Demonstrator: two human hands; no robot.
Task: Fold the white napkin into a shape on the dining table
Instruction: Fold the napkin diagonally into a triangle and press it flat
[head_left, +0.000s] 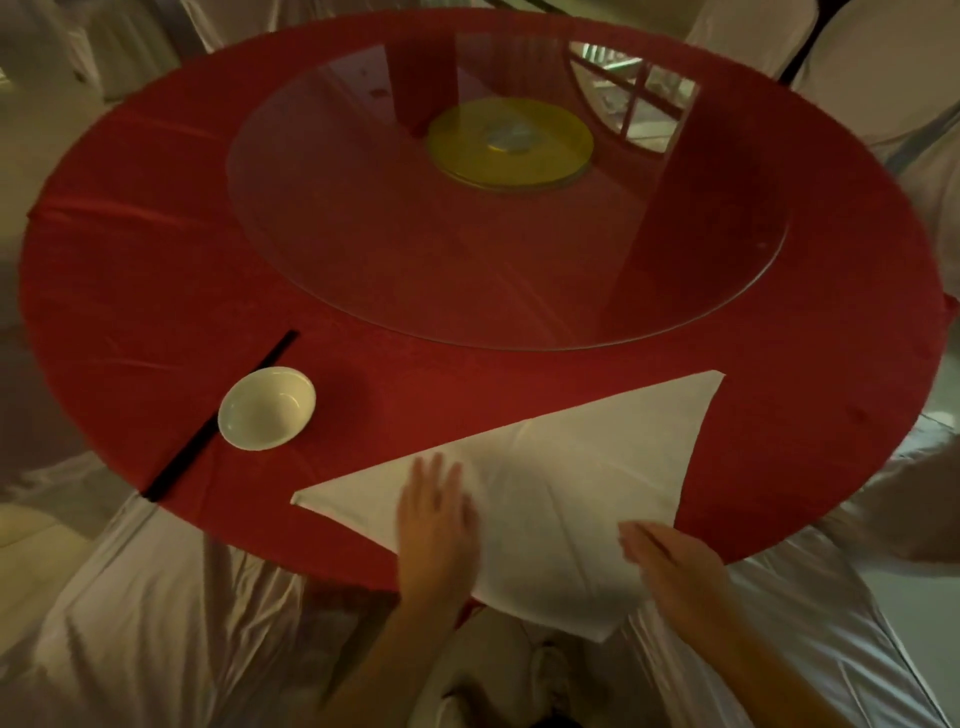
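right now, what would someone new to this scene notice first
A white napkin folded into a big triangle lies at the near edge of a round red table, its lowest corner overhanging. The left hand and right hand press flat on it. A white bowl sits to the left beside black chopsticks.

One napkin (561, 493), one bowl (266, 408), two hands (436, 525).

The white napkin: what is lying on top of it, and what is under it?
Both hands rest flat on the white napkin: left hand, right hand. Under it the red tablecloth shows around; its near corner overhangs the edge. Anything beneath is covered.
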